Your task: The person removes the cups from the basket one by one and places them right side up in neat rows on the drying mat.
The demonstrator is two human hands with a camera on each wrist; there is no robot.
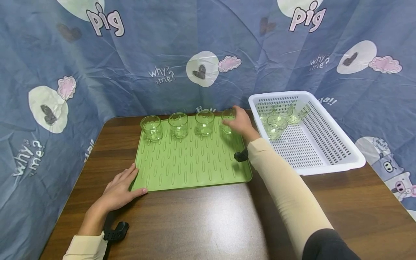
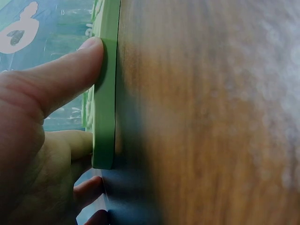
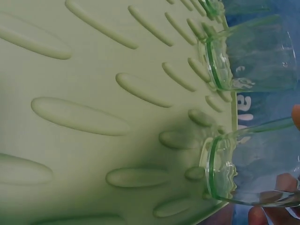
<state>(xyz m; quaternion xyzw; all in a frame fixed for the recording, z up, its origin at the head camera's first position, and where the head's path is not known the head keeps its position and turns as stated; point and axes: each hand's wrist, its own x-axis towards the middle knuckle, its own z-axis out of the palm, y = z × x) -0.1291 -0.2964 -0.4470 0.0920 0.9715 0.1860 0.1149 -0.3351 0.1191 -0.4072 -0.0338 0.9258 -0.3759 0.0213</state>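
Note:
A green ridged mat [image 1: 191,162] lies on the table, with several clear glasses in a row along its far edge. My right hand [image 1: 239,122] grips the rightmost glass [image 1: 228,124] near the mat's far right corner. In the right wrist view that glass [image 3: 253,164] stands upright with its base on the mat, fingers round its side. Next to it in the row is another glass [image 1: 204,124]. My left hand [image 1: 121,189] rests at the mat's near left corner, thumb on the front edge and fingers along the left side. The left wrist view shows the thumb touching the mat's rim [image 2: 107,108].
Right of the mat stands a white perforated basket [image 1: 325,166] holding several more glasses [image 1: 276,126] at its left and far end. A blue printed cloth [image 1: 169,43] hangs behind the brown wooden table [image 1: 201,220]. Each wrist wears a black camera mount.

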